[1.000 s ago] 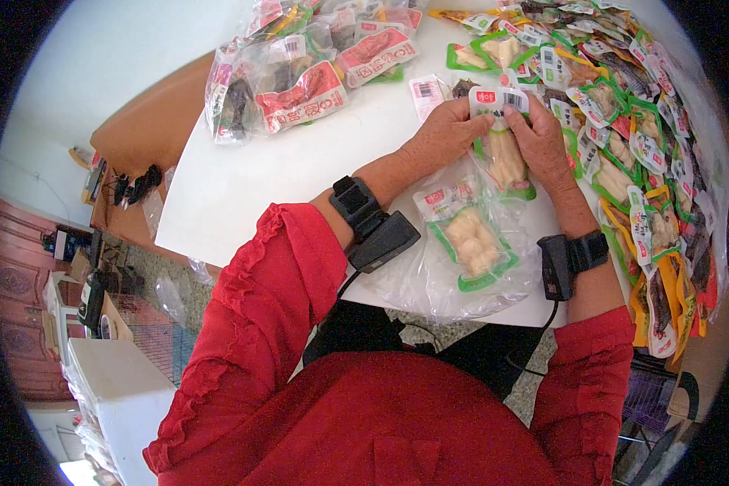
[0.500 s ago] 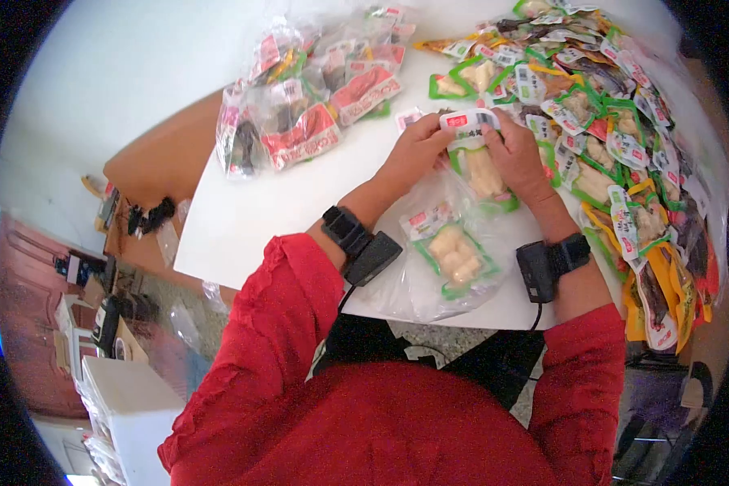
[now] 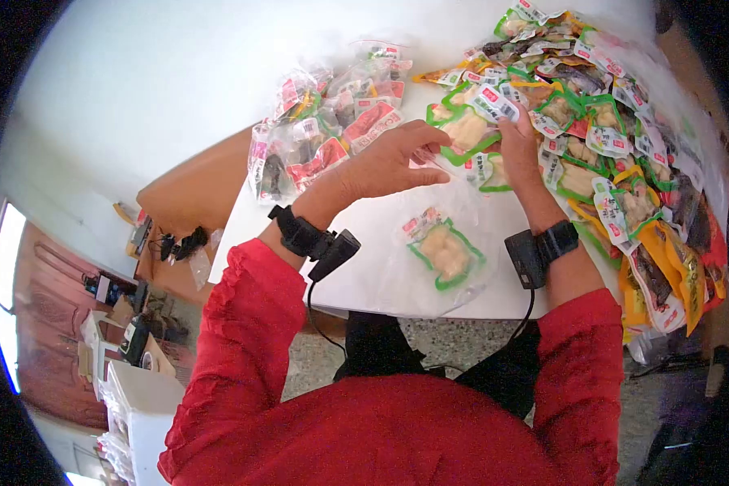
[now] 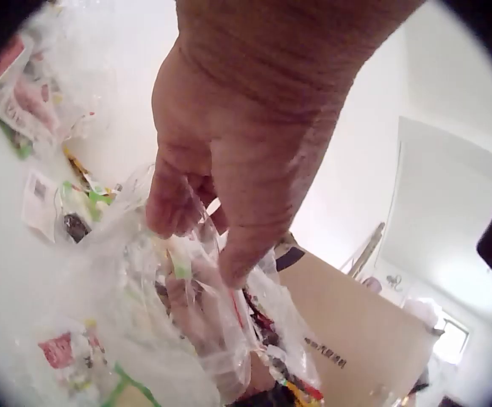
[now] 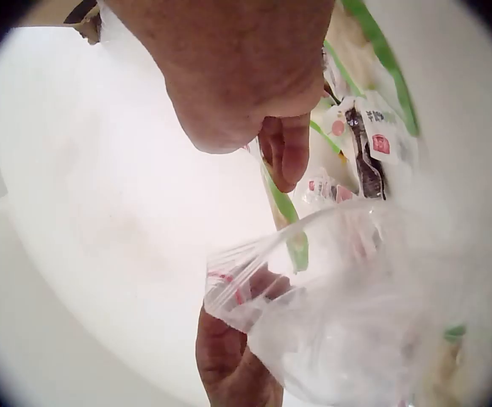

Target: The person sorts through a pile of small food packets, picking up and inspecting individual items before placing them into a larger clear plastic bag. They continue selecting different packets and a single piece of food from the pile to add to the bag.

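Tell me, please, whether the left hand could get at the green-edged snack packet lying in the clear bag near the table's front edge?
Probably yes: the left hand hovers just above and beyond the green-edged packet, with only the clear bag film covering it.

I see a white rectangular table [image 3: 251,212] bearing everything. On its right side lies a dense spread of green-, yellow- and red-edged vacuum snack packets [image 3: 624,146]. Filled clear plastic bags [image 3: 324,121] lie at the far left. A clear bag containing one green-edged packet [image 3: 444,253] lies near the front edge.
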